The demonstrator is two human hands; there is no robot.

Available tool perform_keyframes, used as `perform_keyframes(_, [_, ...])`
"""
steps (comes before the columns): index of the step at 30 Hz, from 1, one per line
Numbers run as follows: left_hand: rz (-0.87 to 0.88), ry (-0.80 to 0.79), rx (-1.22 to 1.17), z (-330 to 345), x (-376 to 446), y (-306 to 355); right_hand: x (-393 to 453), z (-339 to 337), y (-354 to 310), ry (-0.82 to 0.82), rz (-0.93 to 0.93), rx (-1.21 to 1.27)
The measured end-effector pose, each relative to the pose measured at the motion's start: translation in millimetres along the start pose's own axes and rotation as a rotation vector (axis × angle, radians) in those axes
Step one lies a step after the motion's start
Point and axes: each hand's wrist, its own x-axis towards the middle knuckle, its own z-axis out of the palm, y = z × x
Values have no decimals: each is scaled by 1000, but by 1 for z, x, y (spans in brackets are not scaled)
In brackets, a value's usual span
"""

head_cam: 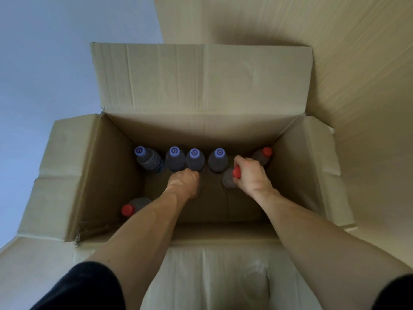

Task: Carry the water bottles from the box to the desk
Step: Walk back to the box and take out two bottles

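Head view, first speaker: "Both arms reach down into the open cardboard box (116, 175). What does the right hand (251, 175) hold?"

Second speaker: "Its fingers curl round the neck of a red-capped bottle (229, 181). The left hand (184, 182) sits at a purple-capped bottle (194, 162), fingers hidden, so its grip cannot be told."

First speaker: "Other bottles?"

Second speaker: "Three more purple-capped ones along the far wall, two red-capped ones in corners."

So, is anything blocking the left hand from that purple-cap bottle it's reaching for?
Nothing visible. The left hand is already against the third purple-cap bottle, with open box floor beneath it. Neighbouring bottles stand close on both sides. Whether its fingers have closed round it cannot be seen.
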Motion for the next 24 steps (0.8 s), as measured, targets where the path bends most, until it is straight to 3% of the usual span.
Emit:
perform_keyframes(8, [101,105,-176,16,2,-26,2,16,1,-118,-127,20])
perform_keyframes(14, [193,9,-442,26,16,-42,8,25,15,-219,-132,29])
perform_keyframes(24, [210,-46,-472,46,47,-40,28,52,34,-323,-140,51])
